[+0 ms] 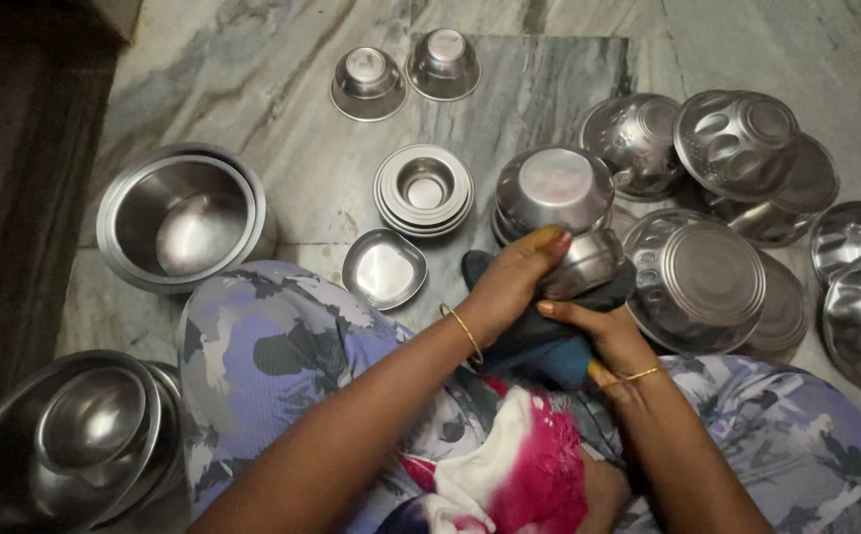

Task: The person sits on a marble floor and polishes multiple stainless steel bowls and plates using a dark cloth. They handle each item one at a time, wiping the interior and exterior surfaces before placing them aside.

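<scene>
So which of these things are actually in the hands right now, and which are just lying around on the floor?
In hand:
- small steel bowl
- dark cloth
- left hand
- right hand

Lying about:
- large steel pot
- stack of steel plates
- small square dish
- two small cups
- upturned plates

grey-veined marble floor [282, 148], glossy, tile seams visible; dark brown strip [15, 198] along left edge.
</scene>
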